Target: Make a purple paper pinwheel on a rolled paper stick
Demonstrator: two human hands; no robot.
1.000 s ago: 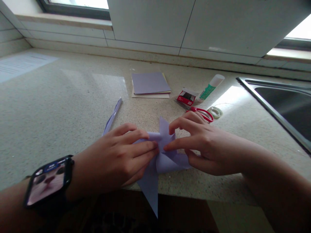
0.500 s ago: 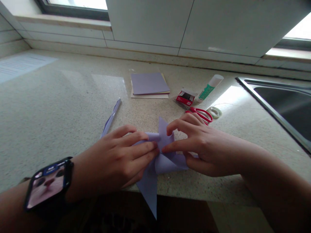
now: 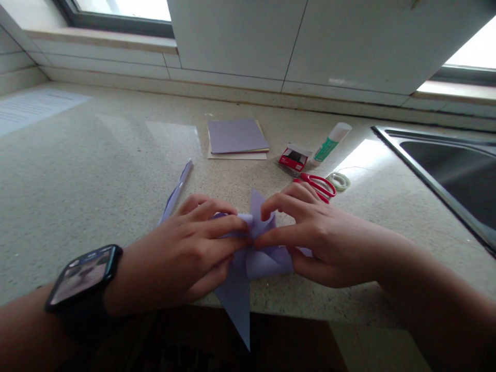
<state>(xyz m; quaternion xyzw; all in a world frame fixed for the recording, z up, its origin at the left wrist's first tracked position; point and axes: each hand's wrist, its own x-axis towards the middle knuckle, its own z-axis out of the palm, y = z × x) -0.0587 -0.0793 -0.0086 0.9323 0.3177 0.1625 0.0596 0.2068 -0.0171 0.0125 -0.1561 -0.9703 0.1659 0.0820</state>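
A purple paper pinwheel lies at the counter's front edge, one pointed blade hanging over it. My left hand, with a watch on its wrist, presses its fingers on the pinwheel's left side and centre. From the right, my right hand holds down curled blades, its index fingertip at the centre. Whatever lies under the fingertips at the middle is hidden. Just beyond my left hand is a rolled purple paper stick.
Behind are a stack of coloured paper, a small red box, red-handled scissors, a tape roll and a glue stick. A steel sink is at right, a printed sheet at far left.
My left fingers have shifted slightly over the pinwheel's centre, and the left wrist has turned a little. My right hand stays in nearly the same pose. The view has moved slightly.
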